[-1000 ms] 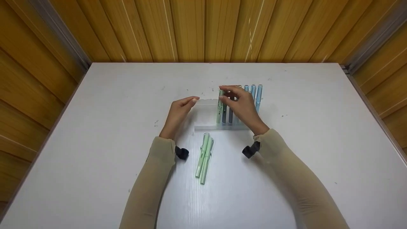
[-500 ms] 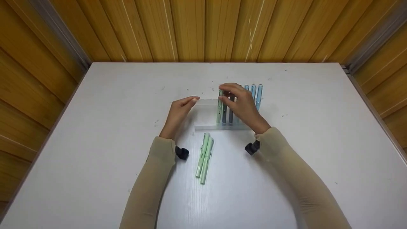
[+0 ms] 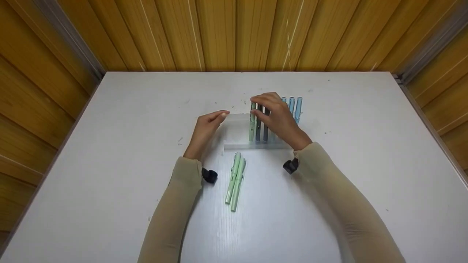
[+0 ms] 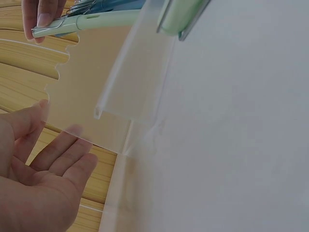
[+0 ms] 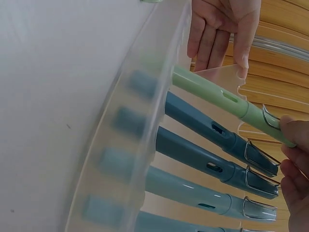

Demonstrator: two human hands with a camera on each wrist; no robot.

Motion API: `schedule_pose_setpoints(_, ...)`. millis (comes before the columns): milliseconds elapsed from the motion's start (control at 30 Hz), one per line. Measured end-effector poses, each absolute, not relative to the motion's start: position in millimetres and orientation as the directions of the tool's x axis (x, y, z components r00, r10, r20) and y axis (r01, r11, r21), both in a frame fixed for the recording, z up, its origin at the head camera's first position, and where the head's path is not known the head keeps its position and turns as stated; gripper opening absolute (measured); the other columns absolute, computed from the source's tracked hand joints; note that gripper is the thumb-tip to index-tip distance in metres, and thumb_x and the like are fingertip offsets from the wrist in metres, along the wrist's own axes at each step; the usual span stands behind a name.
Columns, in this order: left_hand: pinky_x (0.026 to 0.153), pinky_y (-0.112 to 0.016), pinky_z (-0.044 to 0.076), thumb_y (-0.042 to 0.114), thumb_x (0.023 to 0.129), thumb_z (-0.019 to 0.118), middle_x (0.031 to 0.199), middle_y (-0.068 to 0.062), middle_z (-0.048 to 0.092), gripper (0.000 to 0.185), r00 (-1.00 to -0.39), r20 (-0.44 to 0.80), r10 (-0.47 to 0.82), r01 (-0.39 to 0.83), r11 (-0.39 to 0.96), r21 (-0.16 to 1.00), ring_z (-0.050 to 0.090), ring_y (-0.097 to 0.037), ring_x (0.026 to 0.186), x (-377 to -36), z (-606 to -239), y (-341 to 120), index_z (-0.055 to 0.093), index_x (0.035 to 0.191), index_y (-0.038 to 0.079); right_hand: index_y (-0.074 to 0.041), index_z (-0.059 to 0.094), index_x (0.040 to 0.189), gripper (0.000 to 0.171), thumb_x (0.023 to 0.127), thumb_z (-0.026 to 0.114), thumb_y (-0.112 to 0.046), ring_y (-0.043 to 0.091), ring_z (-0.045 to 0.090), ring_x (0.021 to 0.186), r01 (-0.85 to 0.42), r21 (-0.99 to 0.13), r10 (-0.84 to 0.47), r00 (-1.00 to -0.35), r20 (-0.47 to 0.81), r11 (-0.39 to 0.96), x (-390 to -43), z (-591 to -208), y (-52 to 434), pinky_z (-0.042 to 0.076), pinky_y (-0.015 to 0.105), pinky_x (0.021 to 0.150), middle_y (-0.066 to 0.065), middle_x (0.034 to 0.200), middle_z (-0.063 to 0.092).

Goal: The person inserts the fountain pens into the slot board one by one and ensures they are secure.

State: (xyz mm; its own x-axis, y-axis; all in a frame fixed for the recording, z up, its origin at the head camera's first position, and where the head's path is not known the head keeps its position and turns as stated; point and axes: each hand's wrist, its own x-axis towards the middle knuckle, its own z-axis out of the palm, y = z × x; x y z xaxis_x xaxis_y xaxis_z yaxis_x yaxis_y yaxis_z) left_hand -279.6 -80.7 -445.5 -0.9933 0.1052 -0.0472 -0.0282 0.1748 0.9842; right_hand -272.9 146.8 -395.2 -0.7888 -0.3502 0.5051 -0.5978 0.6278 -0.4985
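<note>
A clear plastic pen stand [image 3: 236, 131] with a notched back panel stands on the table and holds several pens leaning in a row. My left hand [image 3: 206, 129] pinches the panel's left edge between thumb and fingers, plainly so in the left wrist view. At the row's left end is a light green pen [image 5: 212, 94], its lower end in the stand's front trough. My right hand [image 3: 279, 117] pinches this pen's clip end. Beside it stand dark blue-green pens [image 5: 198, 123] and light blue pens [image 3: 298, 106], partly hidden behind the right hand in the head view.
Two light green pens [image 3: 236, 182] lie side by side on the white table [image 3: 128, 120], in front of the stand and between the forearms. Wood-patterned walls [image 3: 234, 36] border the table at the back and sides.
My right wrist has shifted slightly away from me and to the right, with its fingers still at the green pen's top. The left hand, stand and lying pens look unmoved.
</note>
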Motion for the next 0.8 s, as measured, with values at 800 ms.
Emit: schedule_pose_setpoints(800, 0.108, -0.036, 0.041, 0.037, 0.095, 0.060, 0.128, 0.000, 0.064, 0.033, -0.995, -0.067, 0.080, -0.050, 0.200, 0.978, 0.052, -0.015, 0.128, -280.9, -444.1, -79.1, 0.069, 0.118, 0.017, -0.009, 0.062, 0.126, 0.035, 0.091, 0.066, -0.017, 0.023, 0.049, 0.124, -0.520, -0.504, -0.350, -0.848, 0.397, 0.689, -282.5, -393.4, 142.0, 0.042, 0.038, 0.107, 0.007, 0.128, 0.061)
